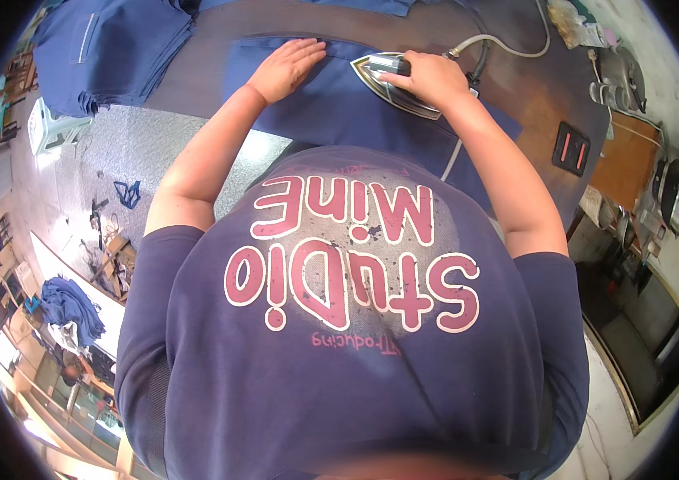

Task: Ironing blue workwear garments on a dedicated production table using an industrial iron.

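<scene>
My right hand (438, 77) grips the dark handle of a steam iron (396, 93), whose pointed tip faces left. The iron's soleplate rests on a blue fabric piece (339, 117) spread over the ironing table (201, 66). Flat against the same cloth, near its far folded edge, lies my left hand (288, 67) with the fingers stretched out together, pressing rather than grasping. Part of the cloth hangs over the near table edge towards my body. The fabric under the iron is hidden.
A stack of blue garment pieces (117, 51) covers the table's left end. A pale hose (504, 49) runs from the iron to the far right. At the right lies a dark iron rest (571, 149) with two red strips. A pale plastic stool (54, 129) stands on the floor.
</scene>
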`<state>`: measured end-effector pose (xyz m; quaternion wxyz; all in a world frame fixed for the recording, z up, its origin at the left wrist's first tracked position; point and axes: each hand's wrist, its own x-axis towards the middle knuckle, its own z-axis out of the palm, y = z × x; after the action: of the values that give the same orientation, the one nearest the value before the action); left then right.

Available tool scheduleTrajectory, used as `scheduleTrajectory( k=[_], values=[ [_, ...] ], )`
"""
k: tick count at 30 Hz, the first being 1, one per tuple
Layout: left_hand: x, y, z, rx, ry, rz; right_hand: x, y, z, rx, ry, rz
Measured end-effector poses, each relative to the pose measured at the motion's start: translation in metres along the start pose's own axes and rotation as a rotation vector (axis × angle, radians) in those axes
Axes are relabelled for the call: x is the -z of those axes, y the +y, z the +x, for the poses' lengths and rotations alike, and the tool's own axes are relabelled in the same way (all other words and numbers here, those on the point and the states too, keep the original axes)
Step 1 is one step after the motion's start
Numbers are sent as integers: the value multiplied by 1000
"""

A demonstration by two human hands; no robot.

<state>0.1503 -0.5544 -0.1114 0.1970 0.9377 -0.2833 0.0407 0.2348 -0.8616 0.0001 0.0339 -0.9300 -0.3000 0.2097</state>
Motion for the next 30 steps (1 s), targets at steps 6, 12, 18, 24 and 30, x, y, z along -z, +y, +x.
scheduleTrajectory(
  k=[6,12,18,24,30],
  values=[
    [-2,-1,-19,7,-74,82,5,-5,2,-26,-26,15],
    [3,-15,-17,210,-153,127,5,-18,9,18,-12,18],
    [7,-45,-32,222,-145,108,0,-66,40,5,7,30],
    [16,-94,-59,317,250,61,1,-90,62,18,18,31],
    [34,-108,-51,603,121,-4,4,-93,63,-7,-15,27]
  ],
)
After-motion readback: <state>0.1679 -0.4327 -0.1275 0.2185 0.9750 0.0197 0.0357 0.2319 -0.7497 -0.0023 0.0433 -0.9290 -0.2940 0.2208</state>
